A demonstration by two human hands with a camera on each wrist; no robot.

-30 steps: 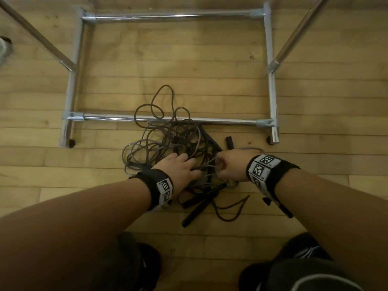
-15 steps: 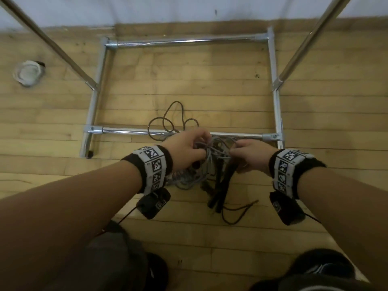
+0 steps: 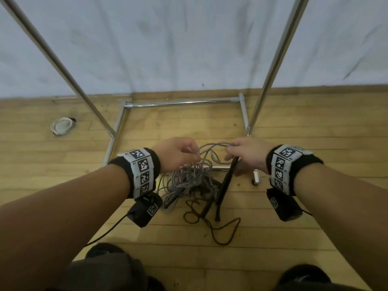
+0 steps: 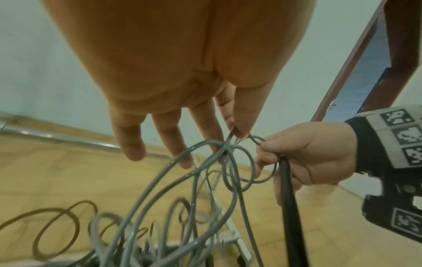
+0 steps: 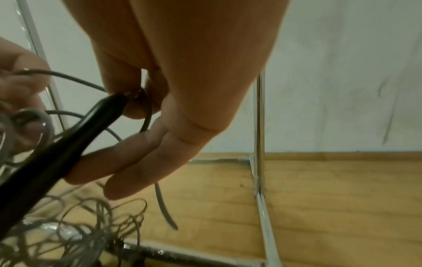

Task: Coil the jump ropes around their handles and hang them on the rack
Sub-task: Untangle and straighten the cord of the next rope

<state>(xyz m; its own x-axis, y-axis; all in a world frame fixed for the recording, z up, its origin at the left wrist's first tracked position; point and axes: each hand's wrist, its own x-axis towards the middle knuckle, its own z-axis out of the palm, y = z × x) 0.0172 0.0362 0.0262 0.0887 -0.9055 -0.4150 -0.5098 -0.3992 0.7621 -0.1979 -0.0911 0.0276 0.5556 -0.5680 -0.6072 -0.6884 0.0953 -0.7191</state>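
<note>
A tangle of grey jump rope cord (image 3: 189, 177) hangs from both hands above the wooden floor; its loops show in the left wrist view (image 4: 205, 180). My left hand (image 3: 178, 153) pinches a grey strand between thumb and forefinger (image 4: 237, 130). My right hand (image 3: 243, 154) holds the top of a black handle (image 3: 225, 183) and pinches the cord where it joins; the handle (image 5: 57, 153) hangs slanted down. A dark brown rope (image 3: 218, 232) and another black handle (image 3: 204, 208) lie on the floor below.
The chrome rack's base frame (image 3: 180, 102) lies on the floor ahead, with two uprights (image 3: 277, 66) rising left and right. A white wall stands behind. A round white object (image 3: 62, 126) sits at the left. My shoes (image 3: 302, 276) are at the bottom.
Both hands rose from the floor, lifting the grey cord and one black handle out of the pile. My view tilted up to show the wall and uprights.
</note>
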